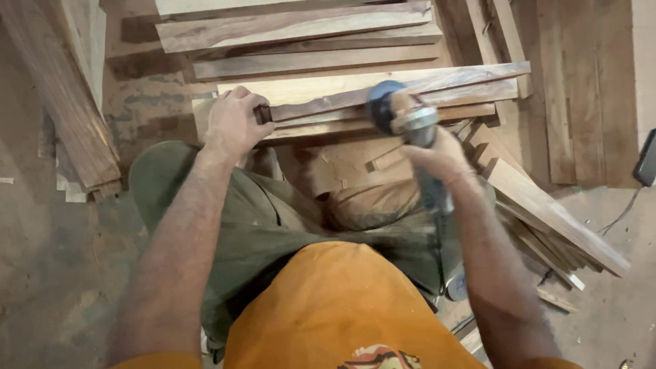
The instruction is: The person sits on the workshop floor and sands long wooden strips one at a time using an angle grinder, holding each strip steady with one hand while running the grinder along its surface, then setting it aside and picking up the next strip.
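The left hand (234, 121) clamps the wooden strip (383, 100), fingers wrapped round its end; the right hand (441, 158) grips the angle grinder (403, 117), best held flat and steady.

Quick count from where I'm standing: two hands at work, the left hand (232, 123) and the right hand (441, 156). One angle grinder (403, 117), just the one power tool. Wood strips in the front stack (383, 92): roughly four or five, hard to split at the edges. Behind that, three or four more boards (294, 31). Two loose piles, the left pile (68, 96) and the right pile (547, 212), too jumbled to count.
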The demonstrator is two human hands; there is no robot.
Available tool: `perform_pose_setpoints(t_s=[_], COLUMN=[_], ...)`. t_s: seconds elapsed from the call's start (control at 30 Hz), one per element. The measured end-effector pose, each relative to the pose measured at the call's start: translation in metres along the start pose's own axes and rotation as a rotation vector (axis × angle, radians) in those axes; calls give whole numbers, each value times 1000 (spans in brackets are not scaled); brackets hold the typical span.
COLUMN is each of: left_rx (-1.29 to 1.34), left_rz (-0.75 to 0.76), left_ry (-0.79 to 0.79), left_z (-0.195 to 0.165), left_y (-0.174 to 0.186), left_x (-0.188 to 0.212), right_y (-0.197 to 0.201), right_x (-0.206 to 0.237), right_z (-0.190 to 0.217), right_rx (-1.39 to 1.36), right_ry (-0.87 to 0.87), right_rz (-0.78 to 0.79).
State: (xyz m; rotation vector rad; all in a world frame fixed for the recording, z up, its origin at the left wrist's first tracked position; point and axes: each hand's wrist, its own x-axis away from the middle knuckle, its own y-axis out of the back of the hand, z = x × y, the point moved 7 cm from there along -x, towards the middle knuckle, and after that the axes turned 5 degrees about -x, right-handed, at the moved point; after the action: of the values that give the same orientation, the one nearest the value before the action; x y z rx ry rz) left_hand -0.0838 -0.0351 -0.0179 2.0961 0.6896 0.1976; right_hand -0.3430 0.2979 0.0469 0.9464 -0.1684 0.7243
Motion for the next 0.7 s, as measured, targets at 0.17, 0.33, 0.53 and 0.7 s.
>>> perform_pose_setpoints(t_s=[0.17,0.33,0.53,0.7], left_rx=[-30,-181,3,153], left_rz=[39,181,-33,-5], left_ry=[33,120,44,120], left_z=[-8,-4,1,18], left_y=[7,11,17,-1], left_x=[-1,5,11,10], right_y=[47,39,-32,-75], right_x=[-15,-6,11,28], right_z=[-43,-44,20,76], right_rx=[-343,-323,0,177], right_ry=[-118,-125,199,334], right_rz=[-124,-112,33,73])
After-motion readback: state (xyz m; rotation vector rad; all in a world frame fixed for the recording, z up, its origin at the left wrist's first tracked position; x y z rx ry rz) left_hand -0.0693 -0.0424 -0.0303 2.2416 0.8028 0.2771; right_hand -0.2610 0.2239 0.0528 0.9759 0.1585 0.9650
